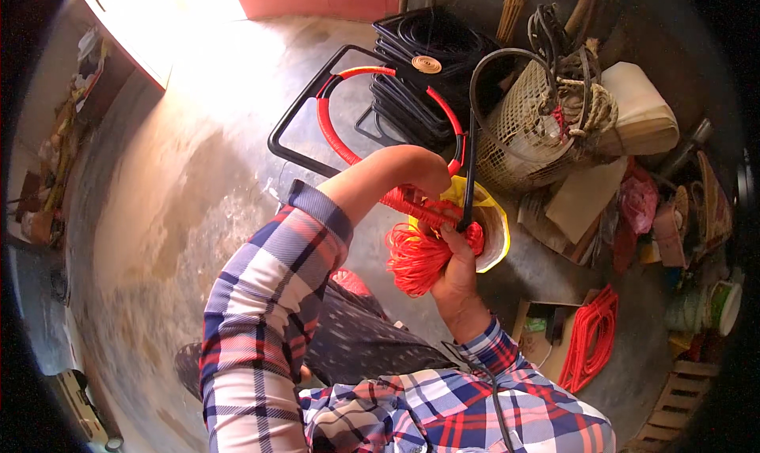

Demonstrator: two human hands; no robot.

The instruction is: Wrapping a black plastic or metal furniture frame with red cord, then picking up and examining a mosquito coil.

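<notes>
My right hand (459,276) is closed on a thick bundle of red cord (413,257), thumb on top where the cord meets a ring-shaped frame. Red cord is wound around much of this ring frame (336,136), and short black stretches show between the wound parts. A black square-cornered tube frame (277,121) is joined to the ring. My left hand (427,170) bends over the near side of the ring, just above the wound part; its fingers are hidden. Under the ring and beside the bundle stands a yellow-rimmed bucket (499,243), partly covered.
Black folded frames (408,109) are stacked ahead. A mesh basket (518,121) with ropes stands at the right, near cardboard (586,192). Coiled red cord (590,338) leans by an open box at lower right. A wooden slatted crate (681,401) lies farther right.
</notes>
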